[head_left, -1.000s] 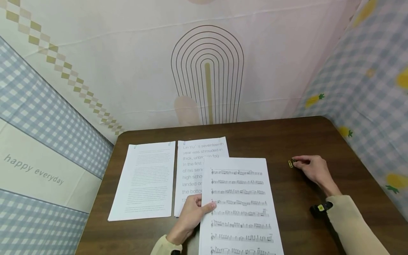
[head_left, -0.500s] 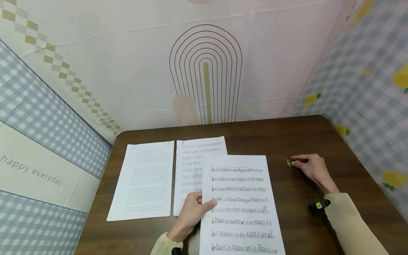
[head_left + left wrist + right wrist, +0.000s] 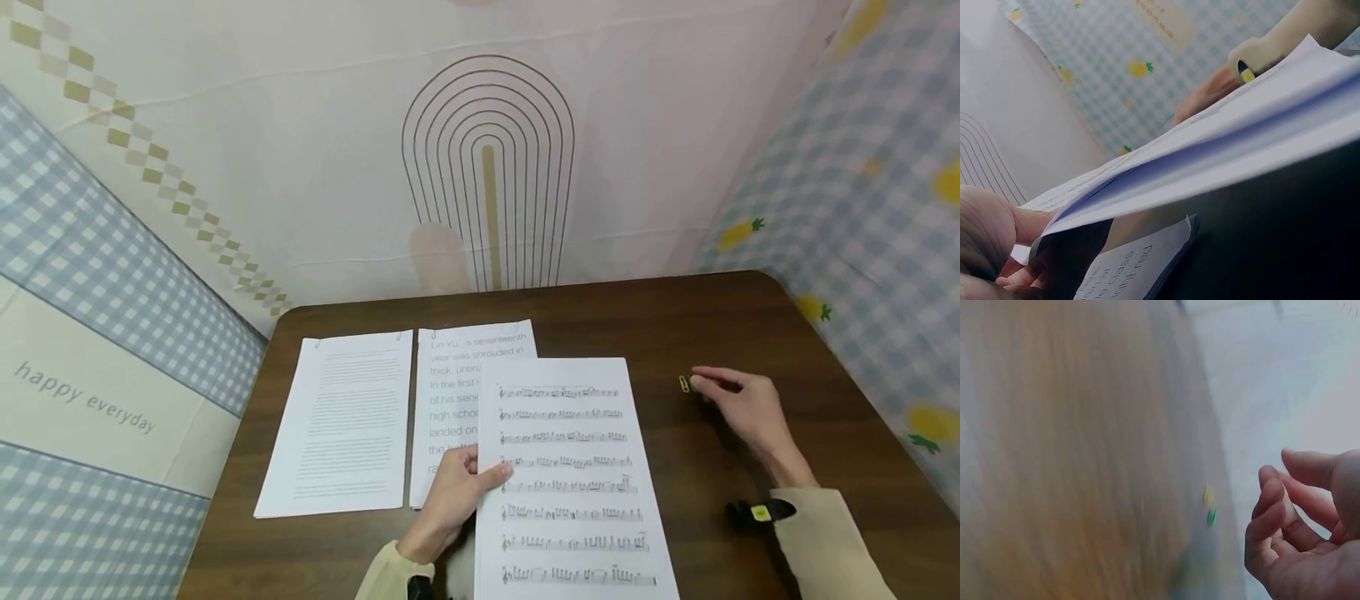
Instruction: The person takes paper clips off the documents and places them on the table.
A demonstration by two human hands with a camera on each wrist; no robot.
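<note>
My left hand (image 3: 453, 496) grips the left edge of a stack of sheet music (image 3: 566, 483), thumb on top and fingers underneath. In the left wrist view the stack's sheets (image 3: 1222, 147) fan slightly apart, held above the table. My right hand (image 3: 746, 408) is at the right of the table, beside a yellow paper clip (image 3: 684, 384) and a green paper clip (image 3: 1212, 517). Its fingers curl loosely, with a gap between thumb and fingertips in the right wrist view. I see nothing between them. Both clips lie apart from the fingers there, though that view is blurred.
A clipped stack of printed pages (image 3: 348, 425) lies on the left of the brown table (image 3: 600, 321). Beside it, a large-print stack (image 3: 442, 400) is partly covered by the sheet music. Patterned cloth (image 3: 337, 167) hangs behind and along both sides.
The sheet music and left hand have shifted slightly up in the head view. My right hand remains by the clips, its wrist drawn slightly lower and more of the green clip showing.
</note>
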